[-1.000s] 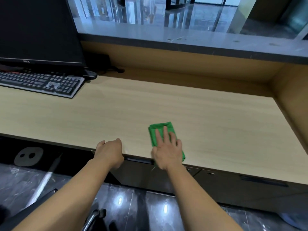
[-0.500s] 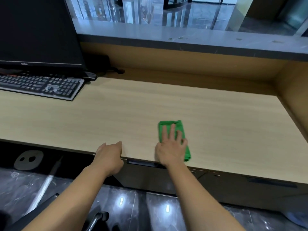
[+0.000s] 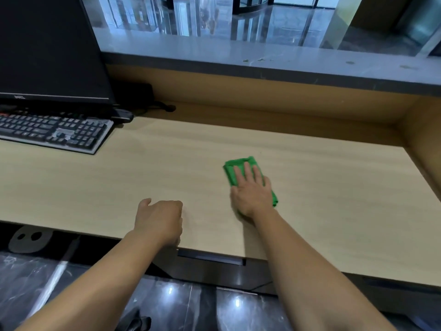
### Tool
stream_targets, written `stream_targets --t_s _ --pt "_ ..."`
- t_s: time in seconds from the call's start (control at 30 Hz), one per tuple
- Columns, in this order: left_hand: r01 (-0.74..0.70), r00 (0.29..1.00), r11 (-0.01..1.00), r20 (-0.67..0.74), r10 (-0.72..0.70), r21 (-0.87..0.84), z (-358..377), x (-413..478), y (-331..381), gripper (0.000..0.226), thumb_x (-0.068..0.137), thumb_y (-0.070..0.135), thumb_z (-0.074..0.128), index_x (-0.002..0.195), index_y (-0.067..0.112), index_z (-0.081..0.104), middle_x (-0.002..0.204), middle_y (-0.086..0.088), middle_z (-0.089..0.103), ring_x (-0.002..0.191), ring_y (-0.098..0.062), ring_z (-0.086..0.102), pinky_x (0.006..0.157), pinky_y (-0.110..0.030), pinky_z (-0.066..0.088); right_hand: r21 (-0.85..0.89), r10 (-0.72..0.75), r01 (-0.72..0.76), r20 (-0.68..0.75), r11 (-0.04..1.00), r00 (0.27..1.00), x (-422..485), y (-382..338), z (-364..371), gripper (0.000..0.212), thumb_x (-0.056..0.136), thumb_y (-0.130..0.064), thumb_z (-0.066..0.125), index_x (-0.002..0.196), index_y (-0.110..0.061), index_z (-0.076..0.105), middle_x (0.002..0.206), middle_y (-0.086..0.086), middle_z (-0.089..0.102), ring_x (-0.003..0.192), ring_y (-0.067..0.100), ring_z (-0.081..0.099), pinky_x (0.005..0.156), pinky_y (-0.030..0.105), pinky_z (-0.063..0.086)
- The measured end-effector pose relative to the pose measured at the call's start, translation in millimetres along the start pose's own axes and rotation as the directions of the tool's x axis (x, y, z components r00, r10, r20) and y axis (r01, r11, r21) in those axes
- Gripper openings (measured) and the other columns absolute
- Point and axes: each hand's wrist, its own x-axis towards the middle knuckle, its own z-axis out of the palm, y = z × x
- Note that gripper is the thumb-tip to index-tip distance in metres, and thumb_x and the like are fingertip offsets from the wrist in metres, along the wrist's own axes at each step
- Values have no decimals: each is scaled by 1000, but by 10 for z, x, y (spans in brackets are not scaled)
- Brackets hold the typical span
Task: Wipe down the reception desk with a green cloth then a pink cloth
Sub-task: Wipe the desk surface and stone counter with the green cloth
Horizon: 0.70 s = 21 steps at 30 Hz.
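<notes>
A folded green cloth [image 3: 232,172] lies flat on the light wooden reception desk [image 3: 322,199], right of centre. My right hand [image 3: 251,193] presses down on it, fingers spread flat over the cloth; only the cloth's far end and right edge show. My left hand [image 3: 160,220] rests on the desk near its front edge, fingers curled under, holding nothing. No pink cloth is in view.
A black monitor [image 3: 47,48] and a keyboard [image 3: 52,132] stand at the desk's left rear. A raised wooden back wall with a grey stone counter [image 3: 262,65] borders the far side, and a wooden side wall [image 3: 427,149] closes the right end.
My right hand has pushed the green cloth away from the front edge, farther onto the desk and slightly right. My left hand has moved a little farther onto the desk.
</notes>
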Motion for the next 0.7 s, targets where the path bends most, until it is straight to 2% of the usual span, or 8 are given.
stream_targets --t_s 0.17,0.23,0.33,0.43,0.53,0.63,0.7 --pt "-91 996 996 27 91 2 7 104 72 19 80 13 47 93 26 45 76 10 55 75 -13 49 114 -32 16 51 344 -343 -4 938 939 -62 820 -158 61 102 -40 23 156 -30 -3 163 0 -13 150 23 -9 118 48 5" --pt "-102 994 995 41 101 7 -36 152 67 18 78 10 46 89 24 45 74 9 54 72 -14 47 111 -30 18 54 432 -431 -2 901 902 -135 872 -156 61 102 -39 21 156 -29 -5 163 0 -13 150 25 -7 117 50 10" --pt "-106 990 994 93 108 -18 -173 249 43 16 82 9 44 86 23 49 76 10 52 75 -15 47 99 -29 25 76 473 -473 17 878 881 -212 548 -105 62 102 -38 21 156 -26 -9 162 4 -16 149 28 -7 117 52 10" --pt "-100 983 995 154 101 -16 -254 317 -4 15 84 10 43 85 24 50 82 8 52 82 -17 49 91 -30 29 63 363 -363 8 930 932 -250 -32 -4 63 103 -39 20 155 -25 -13 161 7 -21 149 31 -9 118 52 4" --pt "-88 982 996 166 89 -12 -260 348 -31 15 83 10 45 78 24 48 82 7 53 85 -19 52 91 -31 30 23 140 -141 32 990 990 -274 -658 123 62 104 -39 19 154 -25 -16 158 7 -25 148 31 -14 117 53 -2" --pt "-59 981 997 185 66 -40 -286 407 -62 15 84 13 49 74 24 48 81 7 53 89 -18 53 88 -32 31 0 -102 102 56 995 993 -269 -996 229 62 104 -39 22 155 -28 -11 160 5 -22 149 29 -14 117 53 -5" --pt "-15 977 997 213 30 -74 -284 476 -118 12 85 15 51 81 25 57 90 9 60 93 -15 54 88 -31 31 -8 -193 194 40 981 980 -246 -970 260 61 103 -39 25 156 -29 -5 162 3 -17 149 26 -11 117 51 -2"
